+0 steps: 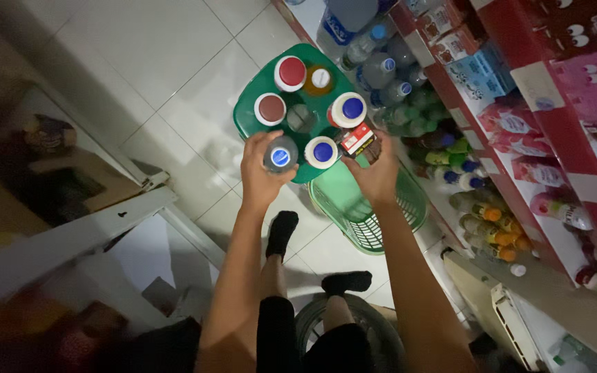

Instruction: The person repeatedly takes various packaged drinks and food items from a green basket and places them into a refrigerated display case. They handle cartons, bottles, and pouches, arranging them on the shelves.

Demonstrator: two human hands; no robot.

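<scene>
I look down at a round green stool (257, 83) on a tiled floor with several bottles standing on it. My left hand (260, 173) wraps around a clear bottle with a blue cap (281, 155) at the stool's near edge. My right hand (378, 173) grips a dark bottle with a red and white label (361, 140) at the near right edge. Between them stands a white-capped bottle with a blue top (322, 152). Further back stand red-capped bottles (289, 72) and another blue-topped one (348, 109).
A green plastic basket (381, 214) sits on the floor under my right arm. Red shelves (540, 138) on the right hold many drink bottles and cartons. A white frame (91, 228) and cardboard lie at left. My feet in black socks (281, 231) rest below.
</scene>
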